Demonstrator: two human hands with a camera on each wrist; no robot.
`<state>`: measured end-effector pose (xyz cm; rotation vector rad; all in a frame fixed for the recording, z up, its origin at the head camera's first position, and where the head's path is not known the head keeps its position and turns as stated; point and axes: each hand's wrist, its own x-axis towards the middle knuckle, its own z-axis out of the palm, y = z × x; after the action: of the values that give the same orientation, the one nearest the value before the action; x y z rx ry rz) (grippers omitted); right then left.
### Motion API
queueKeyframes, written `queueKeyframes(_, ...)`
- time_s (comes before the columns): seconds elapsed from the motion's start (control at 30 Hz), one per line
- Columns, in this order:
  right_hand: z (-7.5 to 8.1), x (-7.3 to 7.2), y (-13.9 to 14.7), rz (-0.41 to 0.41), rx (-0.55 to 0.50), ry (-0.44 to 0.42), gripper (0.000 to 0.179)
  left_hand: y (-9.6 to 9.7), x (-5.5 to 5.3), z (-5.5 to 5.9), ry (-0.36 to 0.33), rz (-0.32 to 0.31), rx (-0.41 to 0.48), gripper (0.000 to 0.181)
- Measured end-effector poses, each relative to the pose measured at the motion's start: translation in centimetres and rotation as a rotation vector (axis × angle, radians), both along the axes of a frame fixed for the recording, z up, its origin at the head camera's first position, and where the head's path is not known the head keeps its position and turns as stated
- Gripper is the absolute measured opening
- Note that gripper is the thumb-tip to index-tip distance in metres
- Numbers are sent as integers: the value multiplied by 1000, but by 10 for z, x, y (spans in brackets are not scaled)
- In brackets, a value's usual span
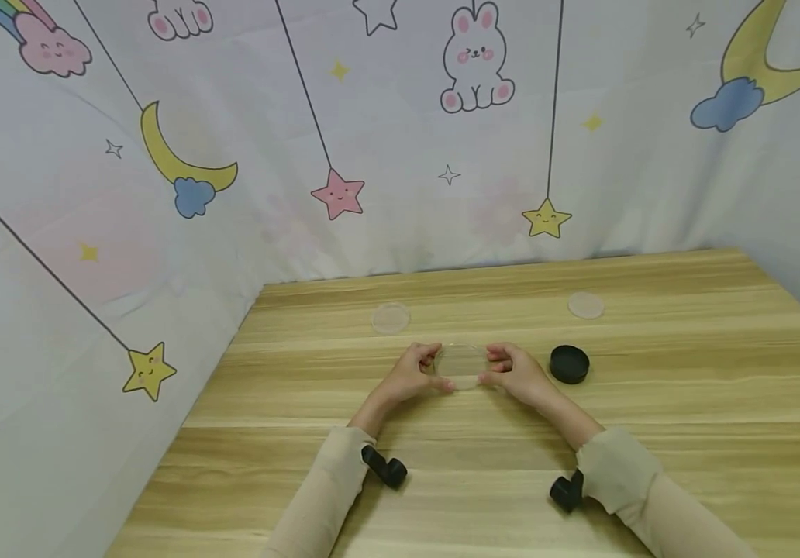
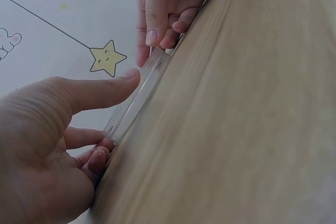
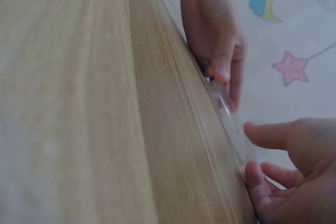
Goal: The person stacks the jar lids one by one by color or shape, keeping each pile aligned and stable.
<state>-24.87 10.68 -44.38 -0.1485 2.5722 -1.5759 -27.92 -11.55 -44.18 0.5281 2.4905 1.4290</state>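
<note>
A clear, round, shallow dish like a petri dish [image 1: 461, 366] lies at the middle of the wooden table, between both hands. My left hand [image 1: 410, 375] holds its left rim, thumb at the near side and fingers round the far side. On the opposite rim, my right hand [image 1: 522, 377] grips in a mirrored way. Seen edge-on in the left wrist view, the dish [image 2: 140, 95] is low-walled and close to the tabletop. The right wrist view shows the same clear wall [image 3: 231, 121] between the two hands.
Behind the hands lie two flat clear discs, one at the back left [image 1: 391, 318] and one at the back right [image 1: 585, 305]. A black round puck-like piece [image 1: 570, 364] sits just right of my right hand. A printed curtain [image 1: 400, 139] borders the wooden table [image 1: 470, 488].
</note>
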Motion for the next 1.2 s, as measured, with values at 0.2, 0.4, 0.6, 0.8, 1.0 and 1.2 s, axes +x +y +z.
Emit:
queueKeyframes(0.2,-1,-1,1,5,-5,-1,58,-1,1,2,-22,-2,-9,79)
queueKeyframes(0.4,-1,0,1,14,-12,-9,57,-1,2,2,-37,15,-5,78)
queueKeyframes(0.6,3,-2,1,-1,-19,20,55,-1,1,5,-37,34,19,77)
queueKeyframes(0.8,24,-5,-14,-69,-69,91,54,-12,-5,18,-18,66,85,79)
queueKeyframes(1.0,42,-12,-50,-67,-130,125,59,-36,-22,27,47,245,192,76)
queueKeyframes(1.2,36,-18,-86,-72,-153,144,62,-53,-32,22,40,396,302,77)
